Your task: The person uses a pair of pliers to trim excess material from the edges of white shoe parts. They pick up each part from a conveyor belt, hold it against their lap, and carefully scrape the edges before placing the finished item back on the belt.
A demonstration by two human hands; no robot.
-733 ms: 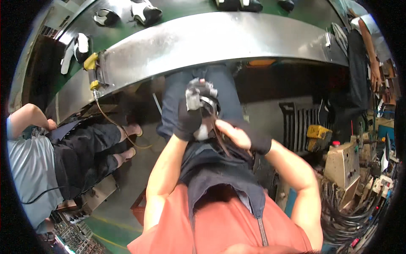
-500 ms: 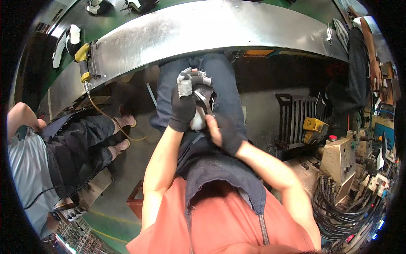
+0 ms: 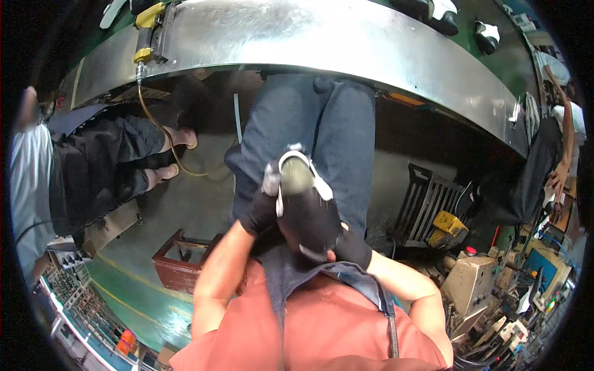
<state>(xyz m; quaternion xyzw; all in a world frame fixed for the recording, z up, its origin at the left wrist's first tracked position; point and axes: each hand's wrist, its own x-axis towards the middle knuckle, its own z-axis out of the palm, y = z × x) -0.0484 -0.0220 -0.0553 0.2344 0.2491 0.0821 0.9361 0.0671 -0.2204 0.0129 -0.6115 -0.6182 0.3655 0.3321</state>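
Over my lap is a black and white shoe, tilted, with a rounded greenish part at its far end framed by a white edge. My left hand, in a black glove with grey tape on its fingers, grips the shoe's far left side. At the near right end, my right hand holds the shoe too, in a black glove with bare fingertips. Its fingers are partly hidden beneath the shoe.
A metal bench curves across in front, carrying a yellow hand tool with a hose. Several shoes lie beyond it. A co-worker stands at left. Right are a slatted rack and a machine; a wooden stool stands behind left.
The shoe has been turned in my hands and brought nearer my body, so its greenish part now shows. My right hand has moved down and right along it. The view has shifted.
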